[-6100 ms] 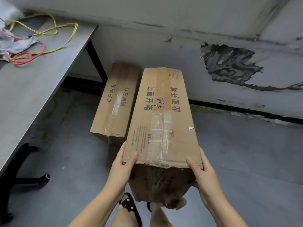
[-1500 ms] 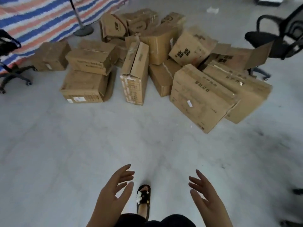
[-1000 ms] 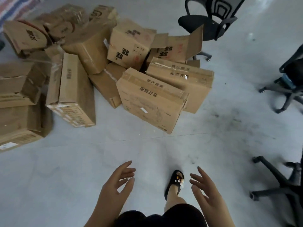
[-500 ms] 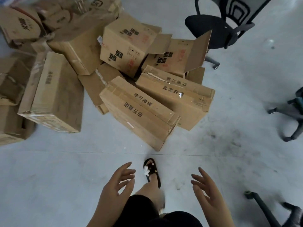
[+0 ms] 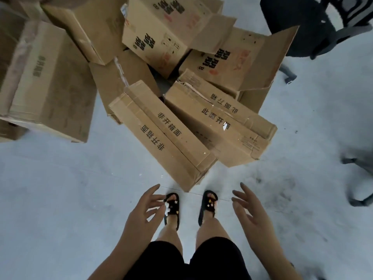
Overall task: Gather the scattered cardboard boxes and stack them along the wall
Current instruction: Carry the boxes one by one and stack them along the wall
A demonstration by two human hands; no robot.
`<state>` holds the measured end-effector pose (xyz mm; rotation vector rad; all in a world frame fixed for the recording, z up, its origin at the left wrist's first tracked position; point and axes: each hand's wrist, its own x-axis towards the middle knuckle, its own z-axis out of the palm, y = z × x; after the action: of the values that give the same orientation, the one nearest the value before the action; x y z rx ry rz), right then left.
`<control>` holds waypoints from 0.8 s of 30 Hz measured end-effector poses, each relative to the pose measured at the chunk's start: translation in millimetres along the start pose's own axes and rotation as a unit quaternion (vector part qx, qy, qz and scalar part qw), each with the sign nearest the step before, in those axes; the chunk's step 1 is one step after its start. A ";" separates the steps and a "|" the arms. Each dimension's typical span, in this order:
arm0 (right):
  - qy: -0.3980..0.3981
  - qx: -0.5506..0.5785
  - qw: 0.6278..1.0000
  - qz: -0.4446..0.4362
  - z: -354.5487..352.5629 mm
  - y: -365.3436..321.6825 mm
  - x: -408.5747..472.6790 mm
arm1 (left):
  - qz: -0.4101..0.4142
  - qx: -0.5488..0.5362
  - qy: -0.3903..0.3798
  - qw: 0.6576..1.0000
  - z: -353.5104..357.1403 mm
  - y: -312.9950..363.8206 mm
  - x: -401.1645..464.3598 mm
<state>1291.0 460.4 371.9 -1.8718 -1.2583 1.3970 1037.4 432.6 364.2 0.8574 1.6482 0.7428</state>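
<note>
Head view, looking straight down: standing on pale grey concrete floor (image 5: 60,199), toes in black decorated slippers (image 5: 209,205) just short of a heap of brown cardboard boxes.

Nearest: long narrow brown cardboard box with black printed characters (image 5: 161,136), tilted, near corner almost touching the feet, far end propped on the heap. Just beside it to the right, leaning alongside and apparently touching: second long brown cardboard box with a frayed seam (image 5: 222,122). Behind those: open-flapped brown carton with bold black lettering (image 5: 238,63), and another squarer brown carton with the same lettering (image 5: 161,31) resting higher on the pile. Further left: large plain brown cardboard box (image 5: 50,87) lying on the floor, more cartons cut off by the top and left edges. Black office chair (image 5: 306,27) at upper right; grey chair base (image 5: 359,178) at the right edge. No wall in sight.

Left hand (image 5: 145,211) and right hand (image 5: 250,213) both empty, each grip released, fingers spread and reaching forward at either side of the feet, touching nothing.

Step in hand, as a judgement: fetching, at the point of reaching for the next box, most likely the nearest long one. Next move probably calls for bending down, setting one palm on each long side near the low end, then lifting clear without dragging its neighbour. Worth minding: tilted, so weight may shift once raised; boxes leaning on each other may slide.
</note>
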 end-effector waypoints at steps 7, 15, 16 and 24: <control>-0.163 -0.122 0.979 0.009 -17.1 20.7 151.4 | -0.131 -0.031 0.105 0.985 72.0 -37.4 73.9; -0.228 -0.252 0.940 0.018 33.5 116.4 303.2 | -0.312 -0.202 0.238 0.897 156.4 -127.9 180.8; -0.236 -0.263 0.935 0.016 42.7 130.4 317.0 | -0.325 -0.234 0.253 0.881 166.6 -137.7 190.7; -0.293 -0.072 0.950 0.085 86.9 184.2 355.9 | -0.328 -0.382 0.241 0.830 203.0 -213.7 219.0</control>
<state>1300.7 675.9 23.2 -1.7465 -1.5280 2.1115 1166.1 508.6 28.8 -0.5029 1.6885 1.0397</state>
